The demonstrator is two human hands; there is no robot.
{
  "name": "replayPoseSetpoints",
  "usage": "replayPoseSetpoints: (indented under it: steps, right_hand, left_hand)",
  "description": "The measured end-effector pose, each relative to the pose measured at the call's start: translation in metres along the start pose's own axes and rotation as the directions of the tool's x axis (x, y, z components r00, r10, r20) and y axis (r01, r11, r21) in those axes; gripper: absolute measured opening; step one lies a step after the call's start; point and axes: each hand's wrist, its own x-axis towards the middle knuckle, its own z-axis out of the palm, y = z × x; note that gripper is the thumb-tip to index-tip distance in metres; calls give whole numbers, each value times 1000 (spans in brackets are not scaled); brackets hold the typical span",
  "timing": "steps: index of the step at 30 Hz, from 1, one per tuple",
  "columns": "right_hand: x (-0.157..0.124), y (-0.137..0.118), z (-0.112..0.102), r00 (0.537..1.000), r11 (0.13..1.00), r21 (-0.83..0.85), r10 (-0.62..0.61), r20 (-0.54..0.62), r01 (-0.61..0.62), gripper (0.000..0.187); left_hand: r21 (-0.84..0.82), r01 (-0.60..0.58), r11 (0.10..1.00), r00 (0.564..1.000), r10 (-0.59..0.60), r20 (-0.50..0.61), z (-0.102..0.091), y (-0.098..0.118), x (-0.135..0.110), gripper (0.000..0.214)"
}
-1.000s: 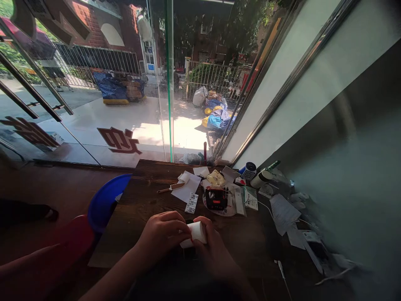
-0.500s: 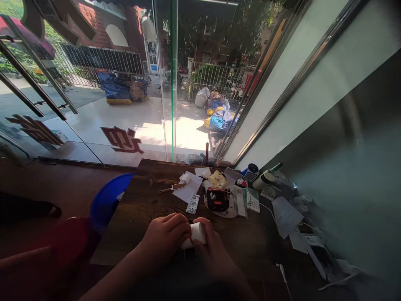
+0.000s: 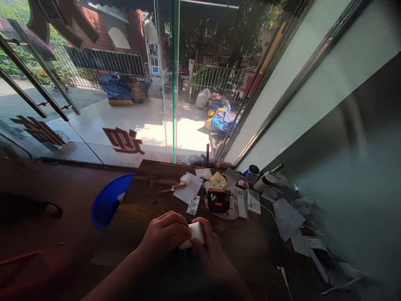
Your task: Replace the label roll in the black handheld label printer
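Both my hands are together low in the middle of the view, over the dark wooden table. Between them is a small white roll (image 3: 196, 232), lying on its side and tilted. My right hand (image 3: 208, 240) grips its right end, the thumb on the near side and the fingers over the far side. My left hand (image 3: 167, 234) is curled round its left end, hiding part of it. Just beyond the hands lies a strip of printed labels (image 3: 193, 205) numbered 5010 to 5012. To their right sits a black-and-red device (image 3: 218, 200).
A brown-handled knife (image 3: 171, 189) lies across white paper (image 3: 189, 190). A yellow packet (image 3: 219, 180), a round blue container (image 3: 251, 173) and a bottle (image 3: 264, 182) stand farther back. Papers (image 3: 288, 217) and cables fill the right side. A blue bin (image 3: 108, 200) is left of the table (image 3: 147, 209).
Both hands stay on the white roll, with only a slight shift of the fingers. At lower left, a large red shape and a limb beside it have moved out of view, leaving a thin red edge.
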Motion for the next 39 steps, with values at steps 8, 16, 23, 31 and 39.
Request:
replayPoseSetpoints:
  steps: [8,16,23,31,39]
  right_hand:
    - [6,3,4,997,993,107,59,-40,-54,32]
    - [7,5,16,990,959,268,113,-84,-87,37]
    - [7,4,14,985,960,256,143,-96,-115,35]
    - [13,4,22,971,923,368,184,-154,-116,36]
    - [21,21,28,954,903,409,225,-197,-128,40]
  left_hand:
    - [319,-75,945,997,72,20,11,-7,-2,16]
    - [278,-210,937,966,243,-92,12,-14,-4,12]
    - [-4,32,999,999,-32,-18,10,-9,-6,15]
    - [247,-218,944,965,246,-88,13,-8,0,19]
    - [335,-243,910,947,298,-123,16,-11,-1,21]
